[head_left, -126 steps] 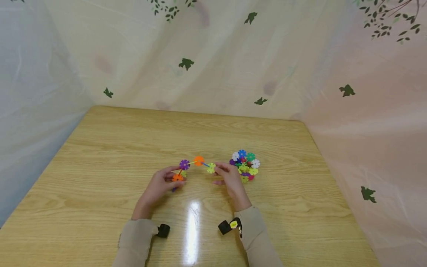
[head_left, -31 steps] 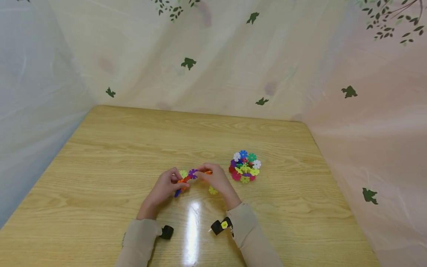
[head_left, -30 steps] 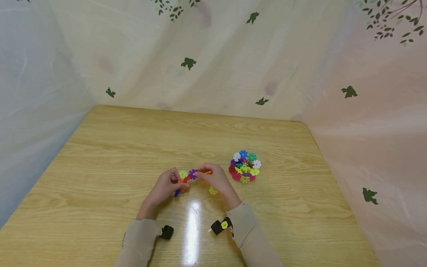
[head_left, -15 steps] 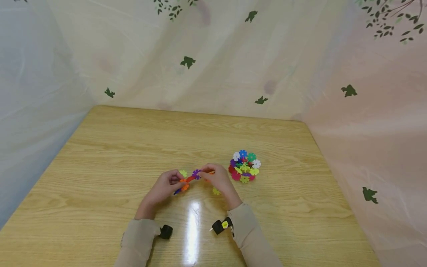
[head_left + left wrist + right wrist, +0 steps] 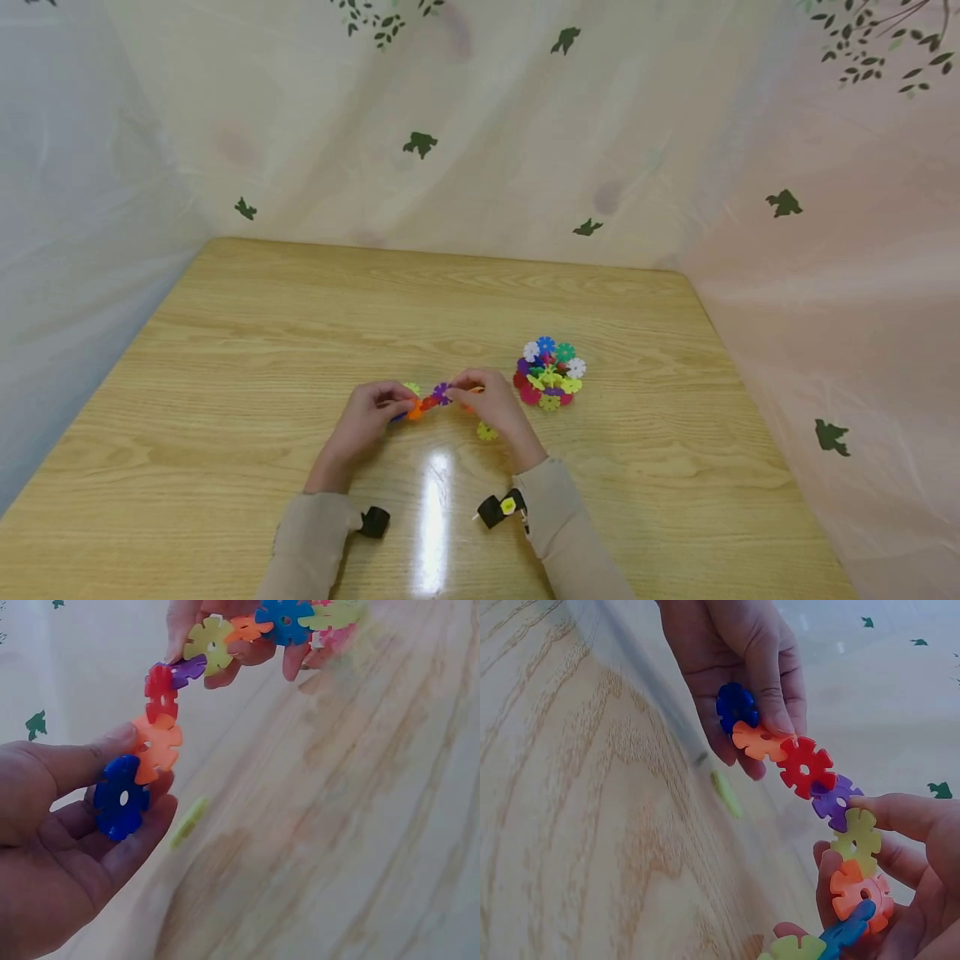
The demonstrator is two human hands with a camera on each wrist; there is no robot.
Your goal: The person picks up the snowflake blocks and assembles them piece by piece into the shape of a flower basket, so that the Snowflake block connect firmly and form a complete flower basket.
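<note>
A chain of slotted plastic snowflake discs (image 5: 804, 768) runs between the two hands, in dark blue, orange, red, purple, yellow, orange, blue and yellow-green. My left hand (image 5: 362, 427) pinches the orange disc (image 5: 158, 747) with the thumb and fingers; the dark blue end disc (image 5: 122, 797) lies against those fingers. Thumb and fingers of my right hand (image 5: 497, 410) pinch the chain at the purple disc (image 5: 838, 802) and yellow disc (image 5: 857, 842). Beyond its fingers the chain hangs down to the yellow-green end disc (image 5: 487, 431). Part of the chain is hidden behind the right hand in the head view.
One loose yellow-green disc (image 5: 412, 388) lies on the wooden table (image 5: 300, 308) just behind the left fingers. Right of the hands sits a cluster of many-coloured discs (image 5: 550, 379). Printed curtains (image 5: 487, 192) enclose the table's back and sides.
Since the oldest frame, my right hand has shifted left from the yellow-green end disc to the purple one. In the last second both hands move only slightly, and the left fingers tilt the orange disc.
</note>
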